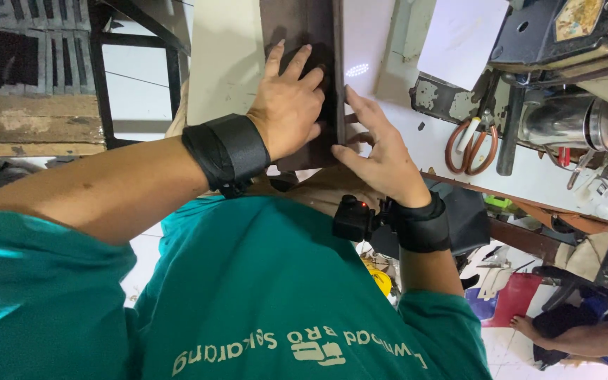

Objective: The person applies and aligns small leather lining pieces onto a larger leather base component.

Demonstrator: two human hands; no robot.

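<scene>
At the far left of the frame, one bare forearm in a teal sleeve runs in toward the centre, wearing one black wrist strap (228, 151). The left hand (291, 105) lies flat on one dark brown strip of material (302, 42) that runs up to the top centre of the frame over the pale tabletop (226, 63). Its fingers (297, 62) are slightly spread and pressed palm-down onto the strip, so the strip lies directly under them and reaches on past the fingertips toward the top edge.

Just to the right, the right hand (381, 151) meets the strip's right edge. Its fingers (360, 105) are loosely apart, the index finger lying along that edge; whether the thumb pinches the strip from beneath cannot be told. This wrist carries a second black strap with one small black device (353, 218) clipped to it, showing a red light.

Further right on the tabletop lies one pair of scissors with brown-orange handles (467, 149). In the upper right stands one sewing machine (571, 42) with a shiny metal part. At the lower right, another person's foot (529, 327) rests on the floor.
</scene>
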